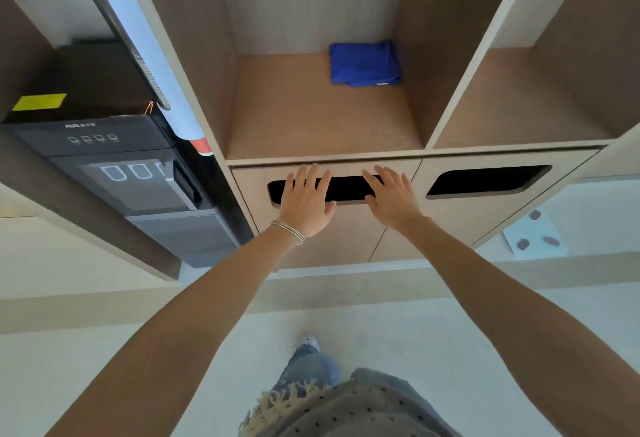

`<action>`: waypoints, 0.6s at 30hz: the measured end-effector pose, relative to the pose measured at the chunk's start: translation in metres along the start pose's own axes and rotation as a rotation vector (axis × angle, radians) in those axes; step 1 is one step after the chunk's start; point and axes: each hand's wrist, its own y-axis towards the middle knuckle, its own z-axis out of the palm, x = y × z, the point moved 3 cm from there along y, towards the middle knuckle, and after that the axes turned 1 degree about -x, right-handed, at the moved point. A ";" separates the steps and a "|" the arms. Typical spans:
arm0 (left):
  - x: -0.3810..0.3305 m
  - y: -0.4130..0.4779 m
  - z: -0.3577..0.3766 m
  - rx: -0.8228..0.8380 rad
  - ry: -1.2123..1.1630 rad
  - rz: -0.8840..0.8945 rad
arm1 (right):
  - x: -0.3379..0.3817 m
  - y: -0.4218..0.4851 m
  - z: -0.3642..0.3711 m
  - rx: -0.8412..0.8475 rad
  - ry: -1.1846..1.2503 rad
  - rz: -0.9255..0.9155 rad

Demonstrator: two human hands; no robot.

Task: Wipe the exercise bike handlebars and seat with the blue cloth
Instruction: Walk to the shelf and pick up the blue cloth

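Your left hand [306,197] and right hand [393,196] are both stretched out in front of you, palms facing away, fingers straight and slightly fanned, holding nothing. They sit side by side with a small gap between them, over the dark slot cut-out [349,188] in the left cabinet door [252,187]; whether the palms actually press on the wood cannot be told from this angle. Thin metal bangles [289,230] ring your left wrist. The blue cloth [363,63] lies folded on the shelf [294,114] of the middle cubby directly above that door, toward the back right corner, close to the cubby's right wall and well apart from both hands. A 2nd door with a matching cut-out [488,181] stands just to the right. In the tall compartment on the left stands a black water dispenser [114,166] with a yellow label [38,101] on its top. On the pale floor [104,350] to the right lies a white bathroom scale [535,235].
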 end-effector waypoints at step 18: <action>0.043 0.166 0.008 -0.087 0.037 -0.052 | -0.040 0.172 -0.016 -0.059 -0.048 -0.005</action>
